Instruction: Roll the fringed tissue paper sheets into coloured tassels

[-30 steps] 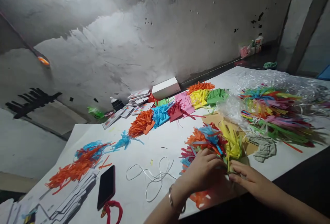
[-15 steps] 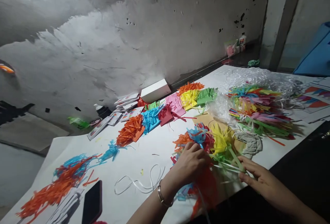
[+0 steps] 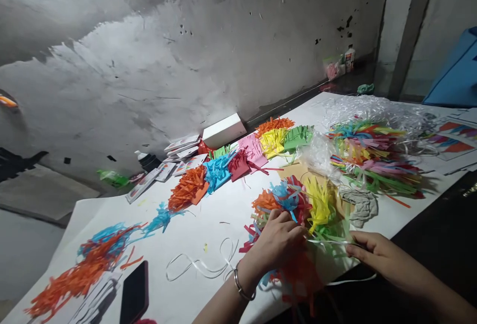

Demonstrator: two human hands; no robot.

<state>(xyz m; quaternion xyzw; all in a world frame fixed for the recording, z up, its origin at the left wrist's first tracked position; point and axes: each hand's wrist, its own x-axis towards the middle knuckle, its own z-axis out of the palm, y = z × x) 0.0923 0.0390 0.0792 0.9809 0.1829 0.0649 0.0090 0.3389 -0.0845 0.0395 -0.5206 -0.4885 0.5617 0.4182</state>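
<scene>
My left hand [image 3: 276, 243] is closed around the gathered base of a bunch of coloured paper fringe [image 3: 298, 202] in orange, blue, red, yellow and green, near the table's front edge. A thin white ribbon [image 3: 328, 241] stretches from that bunch to my right hand [image 3: 370, 252], which pinches it between thumb and fingers. Another length of the ribbon trails below my right hand at the table edge. A metal bangle sits on my left wrist.
Loose white ribbon loops [image 3: 203, 264] lie left of my hands. A black phone [image 3: 134, 294] and orange-blue fringe [image 3: 87, 264] lie at front left. Folded fringed papers [image 3: 238, 157], a white box [image 3: 224, 130] and cards sit at the back; a plastic-wrapped fringe heap [image 3: 372, 152] lies right.
My right hand has drawn the white ribbon out taut to the right of the bunch. The left hand keeps its grip, and the fringe has lifted slightly.
</scene>
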